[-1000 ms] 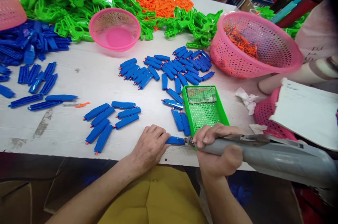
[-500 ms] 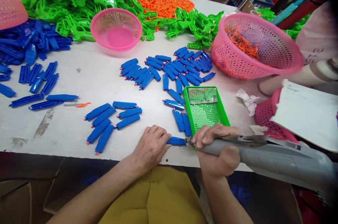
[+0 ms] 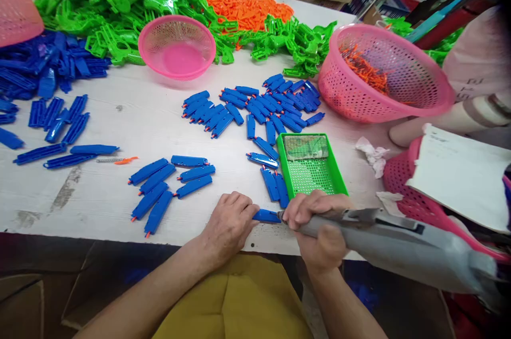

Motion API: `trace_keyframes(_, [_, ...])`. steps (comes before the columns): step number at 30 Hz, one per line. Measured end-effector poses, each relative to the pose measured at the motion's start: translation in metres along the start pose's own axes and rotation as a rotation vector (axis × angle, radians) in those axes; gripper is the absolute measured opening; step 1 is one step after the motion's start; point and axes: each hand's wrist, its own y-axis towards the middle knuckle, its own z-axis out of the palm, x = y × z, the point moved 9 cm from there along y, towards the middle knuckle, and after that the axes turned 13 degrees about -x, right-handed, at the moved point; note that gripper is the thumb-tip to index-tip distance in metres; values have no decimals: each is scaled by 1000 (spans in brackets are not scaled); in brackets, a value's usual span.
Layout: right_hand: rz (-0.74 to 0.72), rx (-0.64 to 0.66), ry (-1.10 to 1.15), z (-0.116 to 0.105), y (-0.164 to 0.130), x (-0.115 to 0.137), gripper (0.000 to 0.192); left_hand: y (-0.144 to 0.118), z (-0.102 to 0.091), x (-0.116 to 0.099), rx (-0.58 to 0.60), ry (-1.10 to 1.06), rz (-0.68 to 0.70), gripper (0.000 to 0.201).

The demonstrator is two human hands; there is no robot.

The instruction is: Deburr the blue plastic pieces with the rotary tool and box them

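The left hand (image 3: 229,227) lies back up near the front edge of the table (image 3: 231,168), its forearm slanting in from the lower left, fingers closed on the blue piece (image 3: 266,215). The right hand (image 3: 319,227) is wrapped around the front of the driver (image 3: 399,248), whose tip meets or nearly meets the piece's right end; which, I cannot tell. The driver's body extends rightward past the table edge. Bare table lies left of and beyond the left hand, up to the other pieces (image 3: 158,213); the tray (image 3: 336,166) sits just beyond the right hand, so room is tight there. Since half a second ago, the right hand and driver have shifted slightly left, while the blue piece stays put
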Motion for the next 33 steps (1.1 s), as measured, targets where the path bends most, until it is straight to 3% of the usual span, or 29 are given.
trace_keyframes(2, [-11,-41,15,-12,8,7,21,0,0,1,6,-6,-8,11])
trace_keyframes(6, [-191,-225,-61,-52,29,29,26,0,-1,3,-4,-23,-23,13])
trace_keyframes(11, [-222,-431,-194,-85,42,26,30,2,-5,4,-49,-20,-25,19])
trace_keyframes(21, [-254,-433,-150,-81,48,11,19,4,-9,3,-73,-7,-1,20])
trace_keyframes(33, [-232,-387,-118,-81,50,4,20,4,-10,3,-67,-16,-6,20])
